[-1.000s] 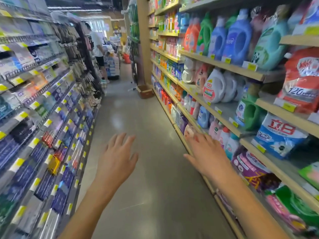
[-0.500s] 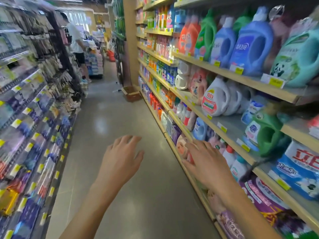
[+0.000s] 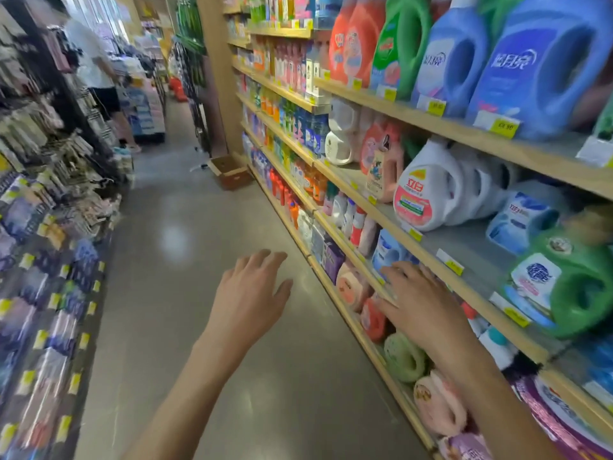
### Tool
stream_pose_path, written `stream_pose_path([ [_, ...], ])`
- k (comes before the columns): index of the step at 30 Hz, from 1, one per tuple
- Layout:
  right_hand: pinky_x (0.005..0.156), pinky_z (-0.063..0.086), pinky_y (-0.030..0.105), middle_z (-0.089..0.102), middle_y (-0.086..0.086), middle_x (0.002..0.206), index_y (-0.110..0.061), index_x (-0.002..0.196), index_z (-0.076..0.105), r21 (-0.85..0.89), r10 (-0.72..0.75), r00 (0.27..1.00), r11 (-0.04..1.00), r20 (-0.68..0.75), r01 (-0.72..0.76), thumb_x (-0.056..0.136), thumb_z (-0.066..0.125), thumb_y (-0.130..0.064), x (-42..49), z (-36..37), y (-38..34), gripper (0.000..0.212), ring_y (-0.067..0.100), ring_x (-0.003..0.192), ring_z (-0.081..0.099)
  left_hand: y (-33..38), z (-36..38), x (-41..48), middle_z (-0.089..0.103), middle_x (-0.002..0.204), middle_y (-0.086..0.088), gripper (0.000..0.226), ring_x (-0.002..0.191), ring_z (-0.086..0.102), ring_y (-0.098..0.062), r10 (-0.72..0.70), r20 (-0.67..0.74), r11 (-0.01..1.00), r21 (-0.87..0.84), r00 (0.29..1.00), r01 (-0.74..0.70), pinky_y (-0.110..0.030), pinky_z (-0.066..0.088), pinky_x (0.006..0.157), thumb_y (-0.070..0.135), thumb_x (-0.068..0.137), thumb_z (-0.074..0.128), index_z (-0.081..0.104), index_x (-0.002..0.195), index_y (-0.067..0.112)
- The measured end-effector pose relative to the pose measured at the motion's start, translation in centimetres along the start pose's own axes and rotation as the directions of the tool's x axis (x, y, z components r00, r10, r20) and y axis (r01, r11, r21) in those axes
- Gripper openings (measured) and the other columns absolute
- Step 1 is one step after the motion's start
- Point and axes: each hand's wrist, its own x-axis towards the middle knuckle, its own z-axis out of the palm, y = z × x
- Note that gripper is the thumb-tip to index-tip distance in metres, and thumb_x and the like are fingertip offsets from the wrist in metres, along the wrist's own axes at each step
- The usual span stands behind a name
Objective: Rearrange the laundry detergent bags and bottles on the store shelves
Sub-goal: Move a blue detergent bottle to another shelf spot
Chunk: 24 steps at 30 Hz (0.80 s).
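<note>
We stand in an aisle w/ wooden shelves (image 3: 517,154) on our right and a hanging-goods rack (image 3: 49,194) on our left. Top shelf, near to far: two blue handled detergent bottles (image 3: 537,61), a green bottle (image 3: 401,44), orange bottles (image 3: 351,44). Shelf below: white bottles w/ pink labels (image 3: 431,190) mid-row, a green handled jug (image 3: 570,287) nearer us at the edge. Bottom shelf: pastel soft refill bags (image 3: 404,360) in a row. Our right hand (image 3: 421,307) lies against the lower shelf edge; left hand (image 3: 248,300) is over the floor (image 3: 199,244), apart from the shelves. An open cardboard box (image 3: 229,171) sits on the floor beside the far shelf base. Another person (image 3: 96,71) stands far left.
</note>
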Motion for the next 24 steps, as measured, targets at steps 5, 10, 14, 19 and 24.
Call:
stream_pose_path([
  [5, 0.092, 0.043, 0.036, 0.048, -0.003, 0.138, -0.028, 0.145, 0.033, -0.004, 0.058, 0.998, 0.998, 0.004, -0.058, 0.096, 0.045, -0.056, 6.9, 2.1, 2.7, 0.058, 0.023, 0.123, 0.047, 0.5, 3.2, 8.9, 0.042, 0.153, 0.004, 0.050, 0.141, 0.039, -0.023, 0.061, 0.047, 0.998, 0.002, 0.997, -0.061, -0.039, 0.039, 0.107, 0.046, 0.100, 0.049, 0.041, 0.147, 0.032],
  [10, 0.096, 0.043, 0.035, 0.050, 0.000, 0.137, -0.027, 0.152, 0.023, -0.014, 0.116, 0.993, 0.993, 0.038, -0.116, 0.097, 0.039, -0.061, 13.1, 4.7, 5.8, 0.067, 0.023, 0.125, 0.048, 1.7, 6.9, 17.6, 0.041, 0.154, 0.005, 0.047, 0.142, 0.039, -0.021, 0.138, 0.104, 0.990, -0.042, 0.985, -0.135, -0.040, 0.040, 0.109, 0.044, 0.100, 0.049, 0.043, 0.146, 0.033],
  [14, 0.091, 0.046, 0.040, 0.042, 0.002, 0.142, -0.027, 0.138, 0.042, -0.028, 0.148, 0.983, 0.989, 0.106, -0.146, 0.095, 0.042, -0.061, 17.4, 7.7, 8.2, 0.055, 0.027, 0.122, 0.047, 2.3, 10.9, 23.3, 0.040, 0.156, 0.000, 0.046, 0.145, 0.036, -0.024, 0.183, 0.155, 0.983, -0.029, 0.971, -0.181, -0.042, 0.036, 0.112, 0.041, 0.099, 0.052, 0.047, 0.143, 0.030],
  [19, 0.097, 0.042, 0.040, 0.041, 0.004, 0.146, -0.023, 0.150, 0.030, -0.002, 0.191, 0.965, 0.981, 0.178, -0.194, 0.094, 0.052, -0.052, 20.3, 10.0, 9.6, 0.066, 0.028, 0.129, 0.044, 3.0, 15.2, 27.9, 0.044, 0.153, -0.003, 0.042, 0.143, 0.038, -0.028, 0.274, 0.252, 0.960, -0.024, 0.928, -0.277, -0.044, 0.032, 0.115, 0.039, 0.097, 0.055, 0.054, 0.138, 0.026],
  [24, 0.090, 0.044, 0.039, 0.054, 0.003, 0.131, -0.021, 0.142, 0.042, -0.031, 0.251, 0.938, 0.968, 0.240, -0.251, 0.089, 0.032, -0.060, 23.7, 11.6, 9.8, 0.067, 0.026, 0.121, 0.050, 2.7, 18.9, 32.4, 0.054, 0.143, -0.001, 0.050, 0.128, 0.053, -0.028, 0.325, 0.324, 0.945, -0.092, 0.889, -0.312, -0.042, 0.045, 0.100, 0.039, 0.099, 0.052, 0.043, 0.146, 0.025],
])
